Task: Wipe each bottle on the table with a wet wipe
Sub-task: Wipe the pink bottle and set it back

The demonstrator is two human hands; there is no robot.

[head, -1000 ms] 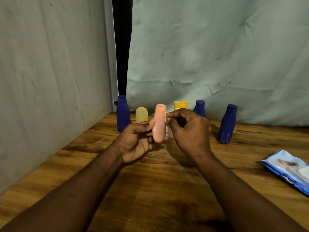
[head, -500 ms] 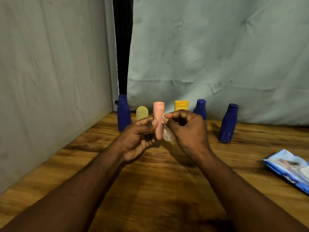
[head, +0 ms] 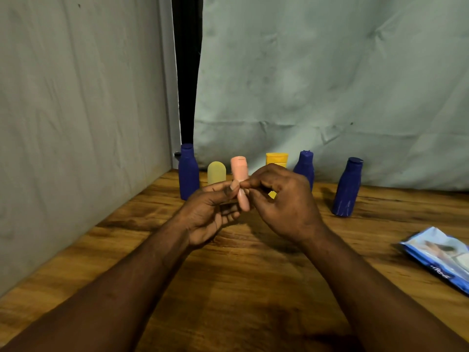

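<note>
I hold a small pink bottle upright above the wooden table. My left hand grips its lower half, thumb on the front. My right hand pinches against the bottle's middle, fingers curled; only a pale sliver of the wet wipe shows at its fingertips. Behind stand a blue bottle, a pale yellow bottle, a yellow tube, a second blue bottle and a third, leaning blue bottle.
A blue wet-wipe pack lies at the table's right edge. Grey cloth walls close the left side and the back, with a dark gap at the corner. Bare wood lies under my forearms.
The pink bottle has tilted slightly and sits lower in my left hand. My right hand has closed in on it, and the wipe that hung below my fingers is now almost hidden.
</note>
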